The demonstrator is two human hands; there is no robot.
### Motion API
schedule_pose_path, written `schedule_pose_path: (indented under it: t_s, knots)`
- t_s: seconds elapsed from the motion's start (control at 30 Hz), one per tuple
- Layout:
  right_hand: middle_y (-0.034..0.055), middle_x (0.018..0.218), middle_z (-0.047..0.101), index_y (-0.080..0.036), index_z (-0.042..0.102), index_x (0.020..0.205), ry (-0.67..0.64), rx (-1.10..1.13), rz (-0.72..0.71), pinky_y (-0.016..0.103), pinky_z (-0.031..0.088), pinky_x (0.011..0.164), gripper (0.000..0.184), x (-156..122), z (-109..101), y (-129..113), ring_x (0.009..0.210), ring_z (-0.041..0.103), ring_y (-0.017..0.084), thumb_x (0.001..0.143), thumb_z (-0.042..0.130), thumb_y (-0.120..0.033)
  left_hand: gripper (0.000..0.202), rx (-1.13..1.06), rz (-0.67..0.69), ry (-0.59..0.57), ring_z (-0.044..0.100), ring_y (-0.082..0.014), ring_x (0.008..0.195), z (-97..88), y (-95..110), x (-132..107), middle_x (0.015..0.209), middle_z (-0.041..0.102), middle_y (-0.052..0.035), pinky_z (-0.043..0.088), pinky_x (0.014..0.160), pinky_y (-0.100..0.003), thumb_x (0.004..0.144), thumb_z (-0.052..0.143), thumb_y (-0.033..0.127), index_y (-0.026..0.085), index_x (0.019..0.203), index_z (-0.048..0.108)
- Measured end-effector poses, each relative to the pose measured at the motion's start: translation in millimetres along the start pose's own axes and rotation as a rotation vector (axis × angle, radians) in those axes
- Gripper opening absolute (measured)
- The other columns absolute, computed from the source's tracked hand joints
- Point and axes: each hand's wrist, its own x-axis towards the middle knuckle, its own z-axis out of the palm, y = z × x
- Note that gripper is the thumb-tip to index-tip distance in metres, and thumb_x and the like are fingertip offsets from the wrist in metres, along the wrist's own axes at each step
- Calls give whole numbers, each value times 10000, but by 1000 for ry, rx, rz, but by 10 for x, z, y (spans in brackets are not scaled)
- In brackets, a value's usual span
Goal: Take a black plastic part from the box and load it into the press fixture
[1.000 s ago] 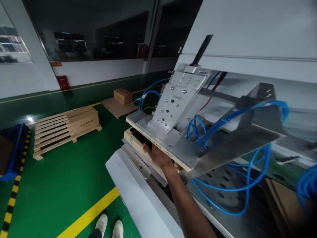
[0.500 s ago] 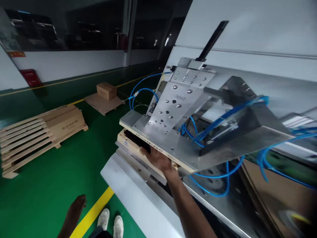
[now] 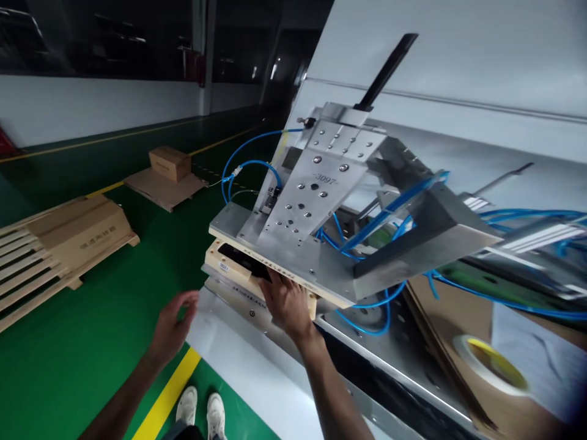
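My right hand [image 3: 288, 305] reaches into the gap of a metal press fixture. Its thumb and fingers close around the right end of a black flat part [image 3: 238, 255]; the fingertips are partly hidden. That part lies in a cream lower block [image 3: 213, 256] with a small white label. Above it is the fixture's upper metal plate [image 3: 275, 250] with a cream underside, joined to an upright bracket [image 3: 316, 183] marked 3097. My left hand [image 3: 174, 324] hovers left of the block, fingers loosely curved and apart from the thumb, holding nothing.
Blue air hoses [image 3: 385, 318] loop around the fixture. A tape roll [image 3: 493, 366] and a white paper [image 3: 527, 348] lie on cardboard at right. On the green floor are a wooden pallet [image 3: 27, 269] and a small carton [image 3: 169, 164]. A black lever [image 3: 387, 70] rises above the bracket.
My left hand has come up from low by my legs towards the block. My right hand has drawn back slightly from the gap, showing more of its fingers. The view has shifted right.
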Motion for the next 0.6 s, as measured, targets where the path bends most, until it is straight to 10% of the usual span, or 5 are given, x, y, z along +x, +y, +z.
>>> schedule_pose_path:
  t_s: [0.2,0.37,0.6]
  knots:
    - [230,1341,698,-84,583,1457,220,-283,162,491,468,1099,587,-549,-102,-160,1286,593,345,1085,452,-519,472,510,639,-56,514,-315,1486,411,421,755,1557,589,-162,412,1253,-503,1119,468,425,150,1487,576]
    - [217,1369,700,-77,565,1480,221,-271,169,473,439,1136,590,-675,1,-98,1343,575,324,1088,472,-508,483,738,734,-48,522,-373,1462,597,324,1015,1518,604,-215,285,1302,-594,1114,468,390,73,1460,583]
    - [231,1494,619,-108,506,1550,171,-47,334,514,474,1136,633,-746,-111,-416,1427,522,347,1054,549,-500,552,621,775,-60,458,-415,1516,266,254,878,1571,529,-262,363,1261,-625,1094,515,432,76,1516,522]
